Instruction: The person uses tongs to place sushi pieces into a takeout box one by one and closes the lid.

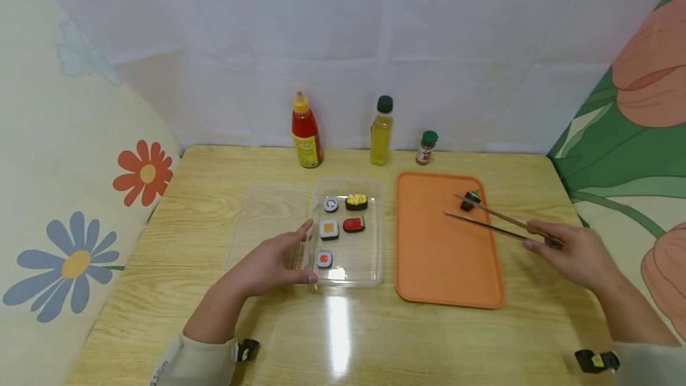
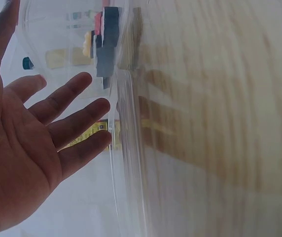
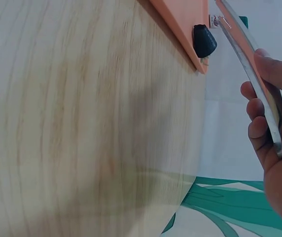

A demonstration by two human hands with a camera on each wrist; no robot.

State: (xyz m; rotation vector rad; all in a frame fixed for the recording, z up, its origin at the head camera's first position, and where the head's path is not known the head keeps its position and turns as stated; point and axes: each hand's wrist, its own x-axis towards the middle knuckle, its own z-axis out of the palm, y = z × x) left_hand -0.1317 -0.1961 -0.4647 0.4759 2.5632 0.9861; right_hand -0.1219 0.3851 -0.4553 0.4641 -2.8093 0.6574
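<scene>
My right hand (image 1: 576,252) grips metal tongs (image 1: 498,214), whose two arms stand apart over an orange tray (image 1: 447,267). One dark sushi piece (image 1: 470,201) lies at the tray's far right, overlapped by the upper arm of the tongs in the head view. With fingers spread, my left hand (image 1: 273,262) is at the left wall of a clear plastic container (image 1: 370,261), thumb and fingertips right at its side. Inside sit several sushi pieces, among them a yellow-topped one (image 1: 356,201), a red-topped one (image 1: 354,224) and a roll with an orange-red centre (image 1: 324,259).
The container's clear lid (image 1: 268,210) lies flat on its left, partly under my left forearm and hand. Along the back stand a red sauce bottle (image 1: 306,139), an oil bottle (image 1: 381,136) and a small green-capped jar (image 1: 426,148). Behind them hangs a white cloth (image 1: 268,34).
</scene>
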